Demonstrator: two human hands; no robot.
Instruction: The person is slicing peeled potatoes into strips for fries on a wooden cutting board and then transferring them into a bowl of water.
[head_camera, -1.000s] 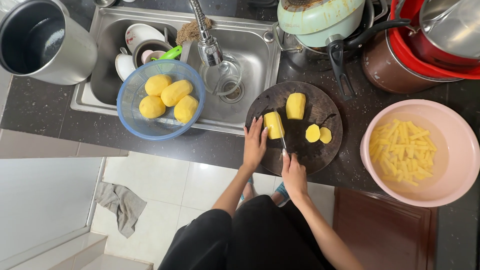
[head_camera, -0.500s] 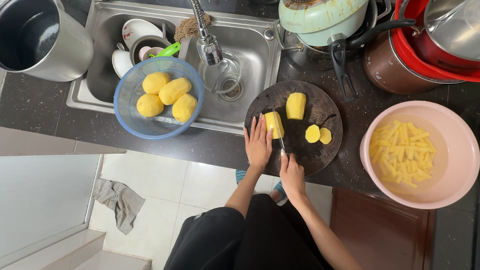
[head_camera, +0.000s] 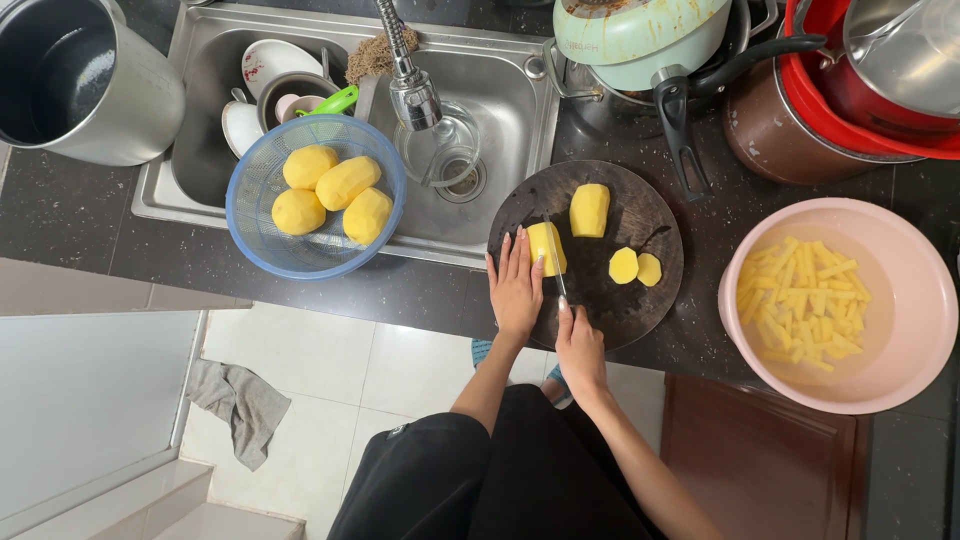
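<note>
A round dark cutting board (head_camera: 620, 300) lies on the black counter. My left hand (head_camera: 514, 285) presses a peeled potato piece (head_camera: 546, 247) at the board's left side. My right hand (head_camera: 579, 345) grips a knife (head_camera: 556, 272) whose blade rests against that piece. A larger peeled potato half (head_camera: 589, 209) stands further back on the board, and two round slices (head_camera: 636, 267) lie to its right.
A blue colander (head_camera: 262, 256) with several peeled potatoes sits over the sink edge (head_camera: 160, 190). A pink basin (head_camera: 915, 300) of potato sticks in water stands at right. Pots and pans crowd the back right; a metal pot (head_camera: 80, 80) stands at back left. A grey rag (head_camera: 240, 405) lies on the floor.
The view has shifted slightly. Both hands stay at the potato piece, with the knife blade still against it.
</note>
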